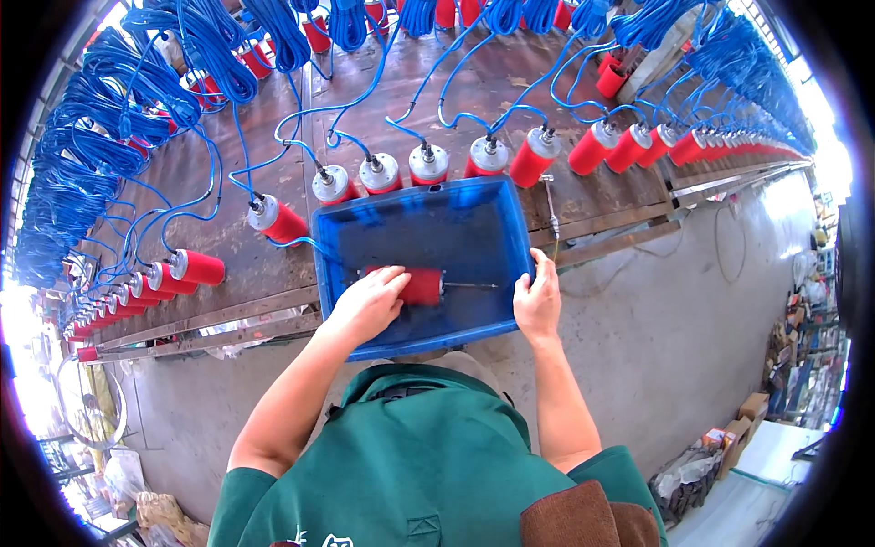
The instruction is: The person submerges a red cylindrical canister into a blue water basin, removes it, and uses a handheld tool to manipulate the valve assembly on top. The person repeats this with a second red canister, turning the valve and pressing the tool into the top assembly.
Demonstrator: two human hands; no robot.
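A red cylinder [424, 286], like a small motor or pump body, lies on its side in a blue plastic tub [428, 345]. From its right end sticks a thin metal shaft [472, 285]. My left hand [375, 296] is closed over the cylinder's left part, hiding that end. A blue cable [314, 242] runs over the tub's left rim toward it. The tub's inside looks dark and glossy, perhaps with liquid. My right hand [539, 296] grips the tub's right rim, its thumb over the edge and fingers outside.
Along the edge of a worn brown table [383, 87] stand several red cylinders [533, 157] with silver caps and blue cables. Coiled blue cables [210, 55] hang at the back and left. A thin metal fitting on a line [552, 214] hangs beside the tub's right rim. Cardboard boxes [743, 424] lie at lower right.
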